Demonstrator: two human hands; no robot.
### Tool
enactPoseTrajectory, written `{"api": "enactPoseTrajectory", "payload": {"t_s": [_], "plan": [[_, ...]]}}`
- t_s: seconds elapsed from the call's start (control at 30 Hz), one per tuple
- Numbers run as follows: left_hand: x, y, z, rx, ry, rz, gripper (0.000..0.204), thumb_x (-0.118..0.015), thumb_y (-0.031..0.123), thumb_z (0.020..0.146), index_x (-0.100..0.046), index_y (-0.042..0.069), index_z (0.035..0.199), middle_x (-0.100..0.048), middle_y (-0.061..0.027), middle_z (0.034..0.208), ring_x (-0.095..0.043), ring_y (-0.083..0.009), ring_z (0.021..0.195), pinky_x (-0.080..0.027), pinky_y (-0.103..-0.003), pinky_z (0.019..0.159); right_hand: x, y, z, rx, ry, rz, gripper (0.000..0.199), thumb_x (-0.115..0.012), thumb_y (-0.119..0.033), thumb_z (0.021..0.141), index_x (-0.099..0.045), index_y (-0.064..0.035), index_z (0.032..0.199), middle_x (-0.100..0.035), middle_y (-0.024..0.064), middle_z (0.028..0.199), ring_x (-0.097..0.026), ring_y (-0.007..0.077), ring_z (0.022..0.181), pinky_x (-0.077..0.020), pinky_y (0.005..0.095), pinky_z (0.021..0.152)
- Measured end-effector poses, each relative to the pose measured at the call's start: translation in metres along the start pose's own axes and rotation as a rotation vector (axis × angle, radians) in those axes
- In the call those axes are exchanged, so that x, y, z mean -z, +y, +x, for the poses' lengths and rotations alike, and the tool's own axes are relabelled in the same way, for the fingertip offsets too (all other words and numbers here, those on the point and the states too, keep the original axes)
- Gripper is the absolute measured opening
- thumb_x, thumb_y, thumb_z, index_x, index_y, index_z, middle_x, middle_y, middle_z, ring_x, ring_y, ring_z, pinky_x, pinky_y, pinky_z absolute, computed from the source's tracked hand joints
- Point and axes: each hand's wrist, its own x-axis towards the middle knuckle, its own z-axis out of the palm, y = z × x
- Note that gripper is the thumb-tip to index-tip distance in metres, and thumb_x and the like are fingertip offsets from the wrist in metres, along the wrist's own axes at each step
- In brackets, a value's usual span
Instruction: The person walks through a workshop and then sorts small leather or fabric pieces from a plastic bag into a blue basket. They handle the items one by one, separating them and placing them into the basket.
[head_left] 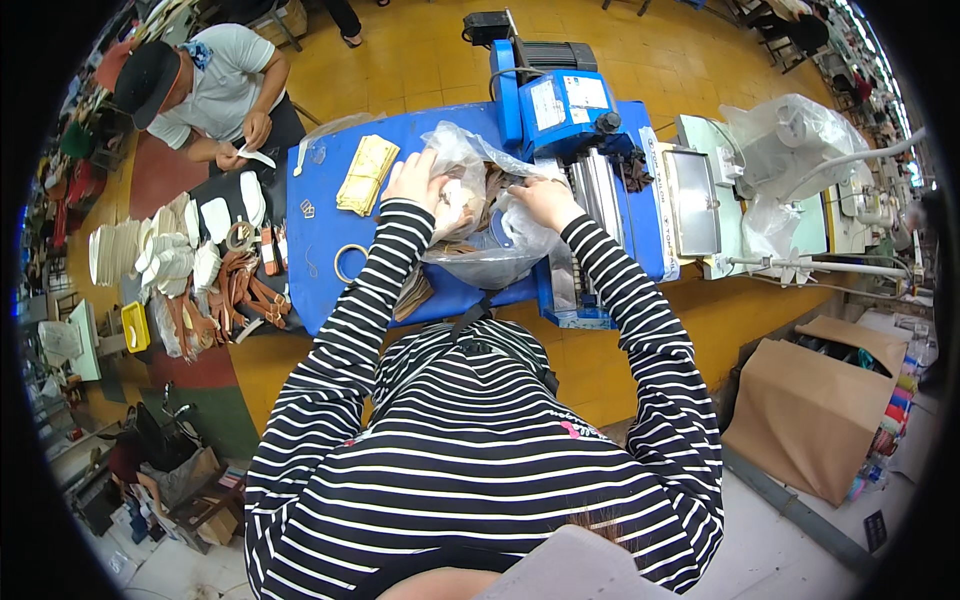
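A clear plastic bag [490, 268] sits before me on the blue table [335, 270], its mouth spread between my hands. My left hand [415, 182] has its fingers closed on the bag's left edge, beside some white crumpled material. On the opposite side, my right hand [548, 203] grips the bag near its rim, fingers pointing inward. Brown and white pieces lie inside, along with a blue-edged round item [502, 228]; the plastic partly hides them. A tied bundle of yellowish strips [368, 175] lies left of my left hand. A tape roll [351, 263] rests near my left forearm.
Right of the bag stands a blue machine [560, 105] with metal rollers [600, 195]. A person [225, 85] at the far left handles a white piece beside a dark table bearing white pieces and brown straps [240, 285]. A large cardboard box [810, 415] stands at lower right.
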Motion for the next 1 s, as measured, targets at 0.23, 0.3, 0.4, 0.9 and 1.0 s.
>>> {"api": "enactPoseTrajectory", "payload": {"t_s": [0.23, 0.3, 0.4, 0.9, 1.0], "plan": [[-0.010, -0.002, -0.003, -0.013, 0.059, -0.054, 0.038, -0.068, 0.024, 0.078, -0.055, 0.013, 0.112, -0.059, -0.0087, 0.100, -0.054, -0.0311, 0.094, -0.047, -0.042, 0.080, -0.004, -0.030, -0.019, -0.133, -0.277, -0.065, 0.039, -0.055, -0.036, 0.085, -0.070, -0.0022, 0.099, -0.061, 0.0196, 0.115, -0.058, 0.0308, 0.110, -0.0468, 0.0409, 0.092], [0.000, -0.005, -0.006, 0.004, 0.060, -0.052, 0.037, -0.068, 0.024, 0.078, -0.055, 0.013, 0.112, -0.059, -0.0086, 0.100, -0.054, -0.0312, 0.094, -0.046, -0.042, 0.081, 0.009, -0.040, -0.013, -0.164, -0.337, -0.020, 0.057, -0.056, -0.054, 0.084, -0.068, -0.0031, 0.108, -0.055, 0.0200, 0.126, -0.049, 0.0310, 0.121, -0.0423, 0.0428, 0.097], [0.005, 0.003, -0.003, 0.008, 0.021, -0.065, 0.036, -0.067, 0.024, 0.080, -0.055, 0.013, 0.111, -0.058, -0.0089, 0.103, -0.054, -0.0309, 0.097, -0.046, -0.041, 0.083, 0.001, -0.012, 0.001, -0.007, -0.010, 0.448, 0.045, -0.054, -0.040, 0.090, -0.067, 0.0029, 0.098, -0.058, 0.0248, 0.116, -0.059, 0.0369, 0.103, -0.0457, 0.0424, 0.091], [0.005, 0.015, -0.011, 0.031, -0.038, -0.045, 0.033, -0.065, 0.024, 0.081, -0.054, 0.013, 0.110, -0.057, -0.0093, 0.103, -0.054, -0.0316, 0.096, -0.048, -0.043, 0.080, -0.020, -0.006, 0.032, -0.214, 0.515, -0.078, 0.010, -0.053, -0.005, 0.078, -0.060, -0.0023, 0.084, -0.063, 0.0143, 0.083, -0.064, 0.0295, 0.081, -0.0523, 0.0391, 0.070], [0.006, 0.010, -0.016, 0.040, -0.016, -0.033, 0.033, -0.065, 0.023, 0.081, -0.055, 0.014, 0.111, -0.057, -0.0087, 0.104, -0.054, -0.0308, 0.097, -0.048, -0.042, 0.081, -0.008, -0.021, 0.017, -0.194, 0.520, -0.007, 0.014, -0.057, -0.009, 0.078, -0.061, -0.0018, 0.090, -0.067, 0.0162, 0.081, -0.067, 0.0297, 0.073, -0.0529, 0.0411, 0.066]]}}
